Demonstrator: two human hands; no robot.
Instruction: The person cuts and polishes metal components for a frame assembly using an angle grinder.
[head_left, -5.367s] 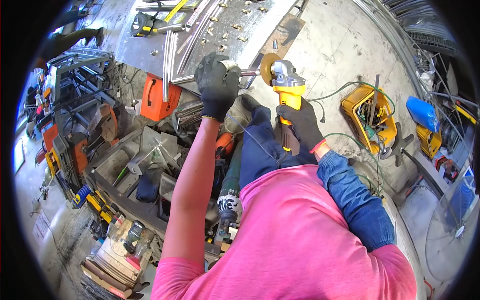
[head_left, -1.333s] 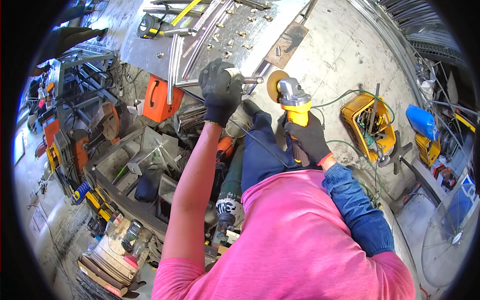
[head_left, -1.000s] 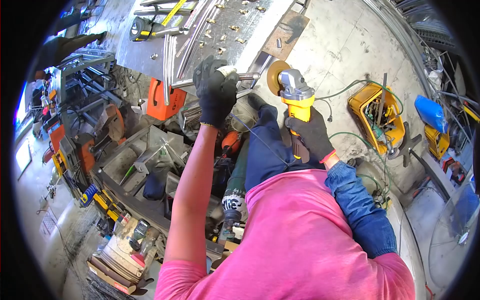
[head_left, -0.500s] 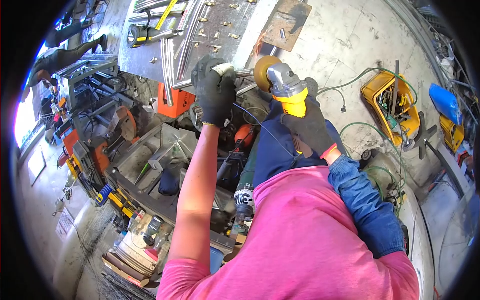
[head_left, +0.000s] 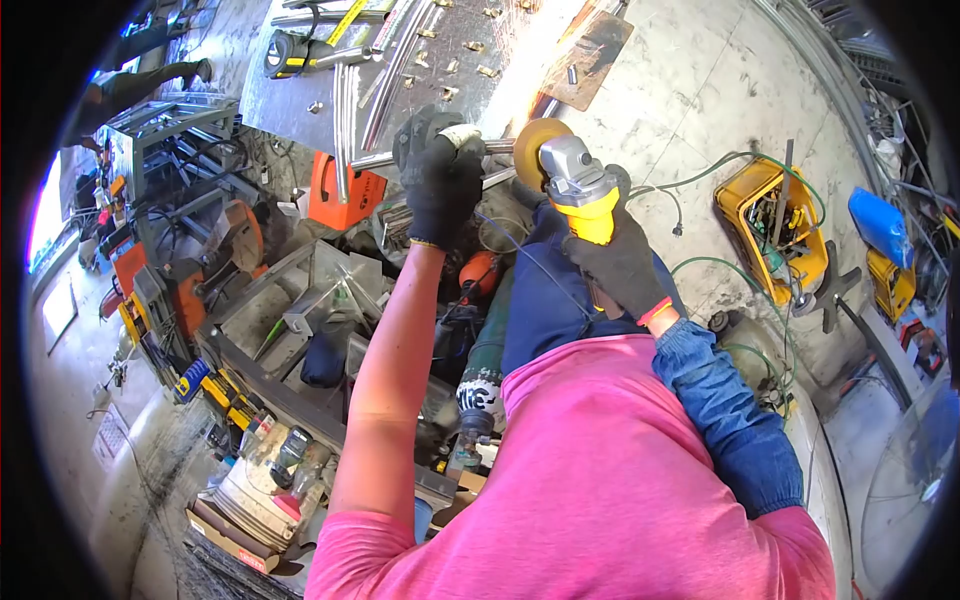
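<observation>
In the head view my right hand (head_left: 622,262), in a dark glove, is wrapped round a yellow and grey angle grinder (head_left: 585,200). The grinder's brown disc (head_left: 540,152) meets the right end of a shiny metal tube (head_left: 498,147), and a bright spray of sparks (head_left: 530,65) shows beyond it. My left hand (head_left: 440,190), also gloved, is closed round that tube, which shows on both sides of the fist. Beyond the hands, a metal tabletop (head_left: 395,105) bears several small brass-coloured pieces (head_left: 452,67), long metal tubes (head_left: 344,120) and a tape measure (head_left: 287,55).
An orange box (head_left: 340,195) stands below the table edge. At right, a yellow container (head_left: 770,230) holds tools, with a green cable (head_left: 700,170) beside it. A green gas cylinder (head_left: 487,360) stands by my leg. Another person's leg (head_left: 150,88) shows at upper left.
Sparks now spray brightly across the tabletop beyond the disc, where only a faint trace showed before. Both hands keep their holds, and the view has shifted slightly.
</observation>
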